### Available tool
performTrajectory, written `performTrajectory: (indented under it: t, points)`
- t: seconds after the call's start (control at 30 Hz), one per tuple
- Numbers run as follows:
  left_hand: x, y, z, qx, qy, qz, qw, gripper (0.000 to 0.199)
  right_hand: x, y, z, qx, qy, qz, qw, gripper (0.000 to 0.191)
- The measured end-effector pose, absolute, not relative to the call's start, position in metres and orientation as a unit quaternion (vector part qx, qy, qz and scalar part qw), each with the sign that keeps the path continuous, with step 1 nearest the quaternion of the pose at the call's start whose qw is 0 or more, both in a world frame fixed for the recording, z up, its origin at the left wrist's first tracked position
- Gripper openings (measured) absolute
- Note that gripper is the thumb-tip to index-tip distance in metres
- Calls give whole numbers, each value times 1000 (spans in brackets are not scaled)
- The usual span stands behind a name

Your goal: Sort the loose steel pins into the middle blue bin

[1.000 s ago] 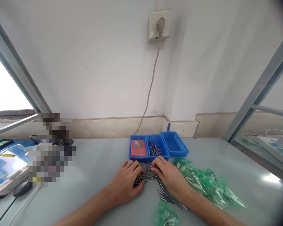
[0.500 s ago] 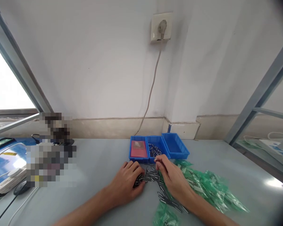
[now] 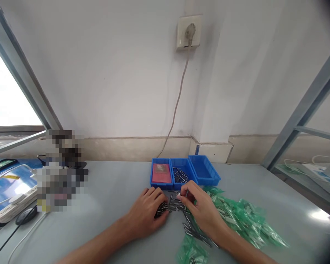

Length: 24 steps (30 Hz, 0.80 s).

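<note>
My left hand (image 3: 148, 207) rests on the table, its fingers and thumb curled round a bunch of short metal pins (image 3: 161, 209). Just to its right, more loose metal pins (image 3: 191, 231) lie scattered on the grey surface. Over them is my right hand (image 3: 199, 205), thumb and fingertips bent together in a pinch; whatever they hold is too small to make out. Behind the hands, a blue bin (image 3: 180, 175) contains several metal pins. Beside it on the left, another blue bin (image 3: 151, 179) holds a flat red piece (image 3: 161, 174).
A third blue bin (image 3: 205, 172) stands at the right of the row. Green plastic bags (image 3: 244, 220) with metal parts spread beyond my right forearm, and another green bag (image 3: 192, 251) lies in front. A power strip (image 3: 15, 203) and a mouse (image 3: 26, 215) are at the left.
My right hand has moved slightly down and left, from the front of the pin bin to the loose pins. My left hand stays round its bunch.
</note>
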State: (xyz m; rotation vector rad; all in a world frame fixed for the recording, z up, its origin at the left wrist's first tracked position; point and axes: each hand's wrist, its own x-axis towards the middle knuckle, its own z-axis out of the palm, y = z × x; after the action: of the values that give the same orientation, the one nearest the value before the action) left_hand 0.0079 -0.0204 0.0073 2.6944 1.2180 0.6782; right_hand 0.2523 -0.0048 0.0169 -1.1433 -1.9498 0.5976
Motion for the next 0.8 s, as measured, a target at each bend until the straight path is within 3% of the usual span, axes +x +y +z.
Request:
performTrajectory:
  t: [0.17,0.3,0.53,0.8]
  points:
    - [7,-20,8,884,409,215,66,15,248,-5,20,-450,-625,464,438,37]
    - [7,-19,8,883,409,217,79,14,246,-6,22,-423,-574,523,467,48]
    - [6,-20,8,881,406,224,90,13,248,-6,19,-432,-598,475,480,50]
    - [6,-20,8,881,403,228,97,14,254,-8,23,-479,-680,267,487,18]
